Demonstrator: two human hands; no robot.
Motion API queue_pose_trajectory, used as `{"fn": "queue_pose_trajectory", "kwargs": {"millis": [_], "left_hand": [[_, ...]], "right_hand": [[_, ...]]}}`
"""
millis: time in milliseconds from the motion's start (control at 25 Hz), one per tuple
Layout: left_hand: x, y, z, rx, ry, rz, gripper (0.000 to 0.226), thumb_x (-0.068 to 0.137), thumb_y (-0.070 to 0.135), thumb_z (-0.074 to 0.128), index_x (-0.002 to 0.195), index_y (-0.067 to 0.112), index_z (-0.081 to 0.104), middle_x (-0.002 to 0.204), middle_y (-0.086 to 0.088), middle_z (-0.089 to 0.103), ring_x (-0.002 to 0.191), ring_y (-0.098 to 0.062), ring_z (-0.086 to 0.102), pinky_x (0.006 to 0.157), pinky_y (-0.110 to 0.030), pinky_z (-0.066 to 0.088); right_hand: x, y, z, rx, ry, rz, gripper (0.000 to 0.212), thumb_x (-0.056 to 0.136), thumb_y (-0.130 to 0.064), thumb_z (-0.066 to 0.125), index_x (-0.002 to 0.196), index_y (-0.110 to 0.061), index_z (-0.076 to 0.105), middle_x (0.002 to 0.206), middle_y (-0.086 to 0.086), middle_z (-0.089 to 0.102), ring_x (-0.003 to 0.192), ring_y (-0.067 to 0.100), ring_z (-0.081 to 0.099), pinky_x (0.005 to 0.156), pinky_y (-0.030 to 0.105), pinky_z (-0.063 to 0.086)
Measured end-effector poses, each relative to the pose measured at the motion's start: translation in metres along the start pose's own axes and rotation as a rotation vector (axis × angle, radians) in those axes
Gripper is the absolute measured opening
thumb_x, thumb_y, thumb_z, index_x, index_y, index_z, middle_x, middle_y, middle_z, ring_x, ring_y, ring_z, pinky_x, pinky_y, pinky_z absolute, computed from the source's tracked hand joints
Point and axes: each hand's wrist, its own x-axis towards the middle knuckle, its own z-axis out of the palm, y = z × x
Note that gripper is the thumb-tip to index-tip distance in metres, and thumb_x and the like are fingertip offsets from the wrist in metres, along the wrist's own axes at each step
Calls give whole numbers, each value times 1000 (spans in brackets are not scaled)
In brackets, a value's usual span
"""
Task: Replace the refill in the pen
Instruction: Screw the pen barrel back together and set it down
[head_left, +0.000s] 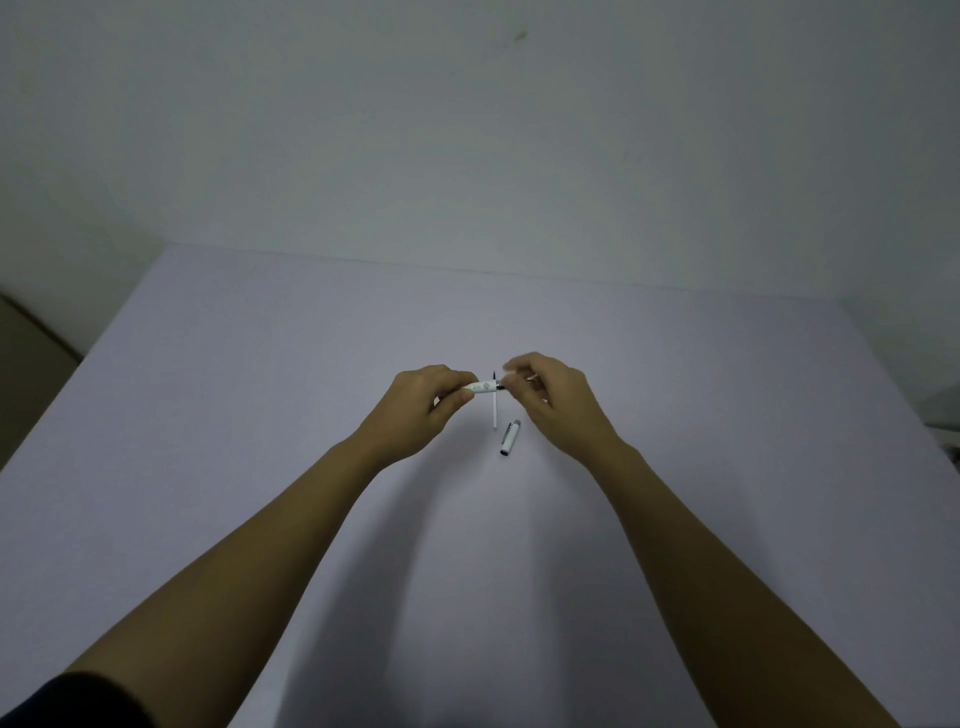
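My left hand grips a white patterned pen barrel, held level above the table. My right hand pinches the dark front end of that pen with its fingertips. A thin white refill with a dark tip lies on the table just behind and below the pen, pointing away from me. The white pen cap with a metal clip lies on the table a little nearer to me, beneath my right hand.
The light purple table stretches wide around my arms. A pale wall rises behind its far edge. A brownish object sits off the table's left side, and something grey at the right edge.
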Motion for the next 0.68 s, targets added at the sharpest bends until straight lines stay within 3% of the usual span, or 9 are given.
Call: {"fn": "queue_pose_trajectory", "kwargs": {"millis": [80, 200, 360, 480, 560, 680], "left_hand": [[0, 0, 0, -6, 4, -5, 19, 93, 20, 50, 104, 16, 65, 76, -1, 61, 65, -5, 46, 63, -5, 33], [0, 0, 1, -14, 0, -1, 19, 93, 20, 50, 104, 17, 65, 75, 0, 60, 65, -2, 48, 63, -6, 34], [1, -2, 1, -13, 20, -7, 19, 93, 20, 51, 104, 18, 65, 75, 2, 60, 67, -1, 49, 64, -5, 34], [0, -4, 3, -7, 10, -1, 18, 93, 21, 51, 104, 19, 65, 75, 3, 59, 66, -2, 49, 64, -7, 35], [-1, -5, 3, -11, 29, -16, 18, 93, 21, 51, 104, 20, 64, 77, -1, 62, 67, -6, 49, 62, -10, 36], [1, -6, 3, -11, 47, -21, 17, 93, 20, 51, 103, 20, 64, 79, -4, 64, 69, -12, 50, 63, -13, 36]], "right_hand": [[-1, 1, 0, -19, -20, -46, 10, 90, -24, 56, 95, -17, 61, 80, -11, 62, 76, -1, 61, 69, 7, 47], [0, 1, -1, -29, 0, 2, 13, 91, -25, 54, 86, -17, 63, 75, 1, 66, 72, 14, 66, 66, 24, 52], [-2, 2, 0, -58, -17, -92, 8, 90, -21, 57, 96, -15, 58, 85, -4, 62, 78, 10, 61, 71, 13, 48], [1, 3, 0, -77, -29, -14, 16, 93, -24, 49, 87, -15, 60, 77, -1, 63, 71, 13, 61, 64, 24, 46], [1, 2, -1, -59, -31, -16, 12, 91, -26, 54, 93, -16, 61, 81, -8, 60, 74, 2, 59, 66, 15, 45], [1, 1, -2, -61, -26, -85, 8, 88, -20, 59, 94, -14, 58, 84, -5, 61, 76, 9, 60, 71, 10, 47]]}}
